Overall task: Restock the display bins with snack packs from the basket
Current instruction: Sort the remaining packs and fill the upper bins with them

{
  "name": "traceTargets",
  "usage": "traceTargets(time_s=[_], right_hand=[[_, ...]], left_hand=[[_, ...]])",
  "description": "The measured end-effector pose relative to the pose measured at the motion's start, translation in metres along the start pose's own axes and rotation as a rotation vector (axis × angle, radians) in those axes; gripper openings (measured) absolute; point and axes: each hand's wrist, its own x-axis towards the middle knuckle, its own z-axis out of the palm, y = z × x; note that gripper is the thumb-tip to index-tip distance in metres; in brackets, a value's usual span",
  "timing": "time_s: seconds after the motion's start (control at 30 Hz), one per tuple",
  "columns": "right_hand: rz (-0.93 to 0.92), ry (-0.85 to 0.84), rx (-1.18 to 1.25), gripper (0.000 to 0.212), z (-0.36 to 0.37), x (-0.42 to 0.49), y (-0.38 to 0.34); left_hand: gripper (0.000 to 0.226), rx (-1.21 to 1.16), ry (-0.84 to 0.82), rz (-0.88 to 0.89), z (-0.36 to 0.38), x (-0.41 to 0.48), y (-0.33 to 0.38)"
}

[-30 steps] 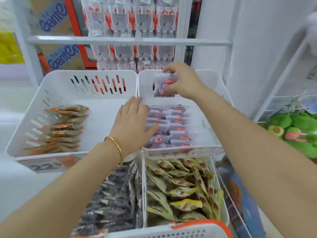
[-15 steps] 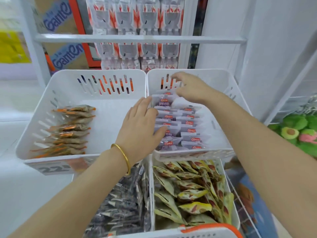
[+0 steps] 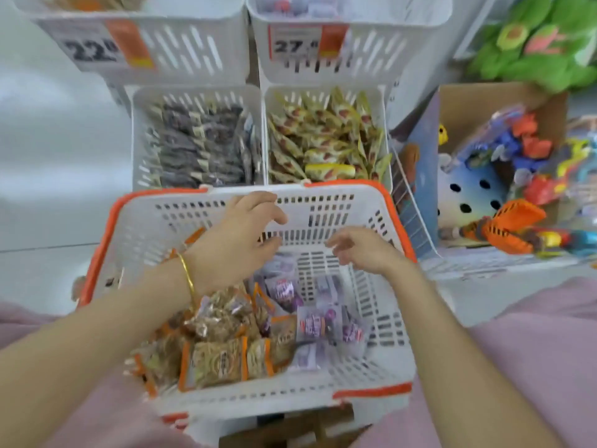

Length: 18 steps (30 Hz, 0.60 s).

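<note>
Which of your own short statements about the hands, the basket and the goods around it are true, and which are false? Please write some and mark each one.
1. The left hand and the right hand are over the basket and hold nothing. True.
2. The basket is empty. False: brown packs and purple packs lie in it.
3. The bangle is on the right wrist. False: it is on the left wrist.
4. The yellow-green packs lie to the right of the dark packs. True.
5. The left price label starts with 27. False: it starts with 22; the right price label starts with 27.
</note>
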Motion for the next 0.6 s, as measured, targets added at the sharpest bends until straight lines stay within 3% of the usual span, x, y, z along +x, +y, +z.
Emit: traceTargets(time_s=[0.1,0.27,0.37,0.6], right_hand=[[0.083,-0.133,-0.163,0.036,0.043,0.015,0.04],[0.148,-0.318,-0.326,0.073,0.091,0.037,0.079],[0.153,-0.33,-0.376,0.083,0.101,0.049,0.093],[0.066,-0.28,-0.37,0.073,0.113,0.06,0.105]], left_hand=[[0.027,0.062,-0.077,-0.033,0.017,-0.011,-0.002],[0.028,0.064,-0.154,-0.051,0.029,-0.008,-0.002],[0.027,0.041,-0.159,-0.037,0.033,-0.001,-0.001],[0.027,-0.001,-0.132,-0.023,0.039,0.003,-0.007]])
